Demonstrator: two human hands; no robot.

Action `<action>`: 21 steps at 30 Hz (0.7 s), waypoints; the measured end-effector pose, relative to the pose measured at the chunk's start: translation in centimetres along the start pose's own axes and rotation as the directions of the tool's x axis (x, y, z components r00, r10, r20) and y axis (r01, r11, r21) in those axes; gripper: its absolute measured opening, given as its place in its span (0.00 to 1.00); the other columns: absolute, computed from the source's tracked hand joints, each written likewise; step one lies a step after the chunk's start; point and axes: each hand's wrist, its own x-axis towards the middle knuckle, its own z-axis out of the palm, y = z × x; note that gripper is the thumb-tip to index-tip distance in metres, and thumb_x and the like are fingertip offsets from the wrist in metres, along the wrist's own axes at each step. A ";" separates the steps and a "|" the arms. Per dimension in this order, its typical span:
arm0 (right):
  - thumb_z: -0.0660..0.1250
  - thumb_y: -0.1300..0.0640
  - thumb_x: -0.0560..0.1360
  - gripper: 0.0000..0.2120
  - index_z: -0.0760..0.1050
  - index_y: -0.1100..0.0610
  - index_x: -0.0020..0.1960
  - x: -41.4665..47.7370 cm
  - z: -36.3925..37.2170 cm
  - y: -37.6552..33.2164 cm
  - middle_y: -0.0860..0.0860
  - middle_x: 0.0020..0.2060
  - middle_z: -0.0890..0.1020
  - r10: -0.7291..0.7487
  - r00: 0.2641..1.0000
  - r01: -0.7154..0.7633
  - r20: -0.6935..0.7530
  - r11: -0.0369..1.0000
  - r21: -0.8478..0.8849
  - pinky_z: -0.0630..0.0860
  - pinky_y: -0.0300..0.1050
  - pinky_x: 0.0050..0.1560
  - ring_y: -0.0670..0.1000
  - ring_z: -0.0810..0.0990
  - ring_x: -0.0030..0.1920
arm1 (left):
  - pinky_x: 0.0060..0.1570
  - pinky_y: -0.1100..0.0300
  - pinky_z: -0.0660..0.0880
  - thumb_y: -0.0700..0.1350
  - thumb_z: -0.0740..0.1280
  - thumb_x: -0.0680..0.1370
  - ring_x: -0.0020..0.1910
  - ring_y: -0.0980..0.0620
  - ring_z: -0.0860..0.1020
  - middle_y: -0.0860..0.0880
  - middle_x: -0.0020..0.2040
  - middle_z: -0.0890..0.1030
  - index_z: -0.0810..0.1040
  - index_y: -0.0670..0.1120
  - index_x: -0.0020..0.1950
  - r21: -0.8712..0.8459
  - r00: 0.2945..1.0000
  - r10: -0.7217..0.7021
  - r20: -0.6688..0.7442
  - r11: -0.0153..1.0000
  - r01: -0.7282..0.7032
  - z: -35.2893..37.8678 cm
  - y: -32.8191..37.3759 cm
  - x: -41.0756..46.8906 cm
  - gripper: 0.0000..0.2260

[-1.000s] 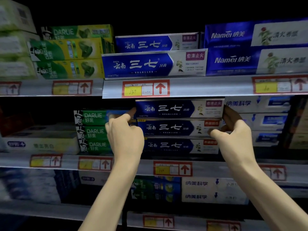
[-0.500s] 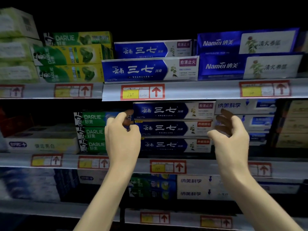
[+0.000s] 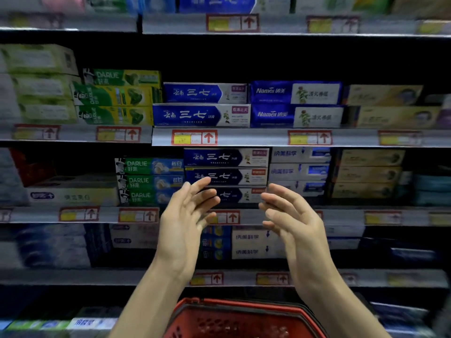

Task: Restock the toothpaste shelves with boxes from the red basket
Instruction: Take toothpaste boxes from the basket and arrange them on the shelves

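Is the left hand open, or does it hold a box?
Open: the left hand shows straight, spread fingers and holds nothing.

Both arms come up from the bottom edge, the bare left forearm point(image 3: 148, 296) from about 7 o'clock and the bare right forearm point(image 3: 329, 296) from about 5. The left hand point(image 3: 183, 223) is loose and holds nothing, palm turned inward, fingers point(image 3: 199, 184) pointing toward 1 o'clock. The right hand point(image 3: 296, 223) mirrors it, fingers fanned toward 11 o'clock. The two hands aren't touching.
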 end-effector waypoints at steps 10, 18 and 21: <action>0.70 0.67 0.78 0.18 0.79 0.53 0.66 -8.0 -3.7 -7.3 0.53 0.58 0.85 -0.085 0.996 0.088 0.037 0.991 -0.097 0.79 0.43 0.51 0.52 0.84 0.59 | 0.63 0.49 0.74 0.53 0.57 0.86 0.56 0.49 0.82 0.49 0.52 0.84 0.82 0.49 0.61 0.173 0.997 -0.011 0.076 0.985 -0.002 1.3 3.5 -8.6 0.17; 0.71 0.67 0.76 0.18 0.79 0.55 0.64 -11.2 -8.5 -2.9 0.54 0.52 0.86 0.116 0.992 -0.089 0.055 0.932 -0.350 0.78 0.37 0.46 0.47 0.84 0.51 | 0.57 0.52 0.75 0.54 0.59 0.85 0.53 0.49 0.82 0.48 0.51 0.84 0.81 0.47 0.64 0.460 0.965 -0.262 -0.020 0.855 0.242 -5.8 -3.0 -9.7 0.17; 0.72 0.66 0.75 0.15 0.80 0.54 0.60 -11.6 -10.6 4.3 0.49 0.46 0.85 0.321 0.946 -0.241 0.040 0.781 -0.576 0.77 0.38 0.42 0.44 0.82 0.44 | 0.52 0.54 0.76 0.52 0.61 0.85 0.51 0.46 0.82 0.46 0.50 0.84 0.82 0.45 0.62 0.535 0.916 -0.383 -0.116 0.753 0.383 -9.6 -8.5 -9.5 0.15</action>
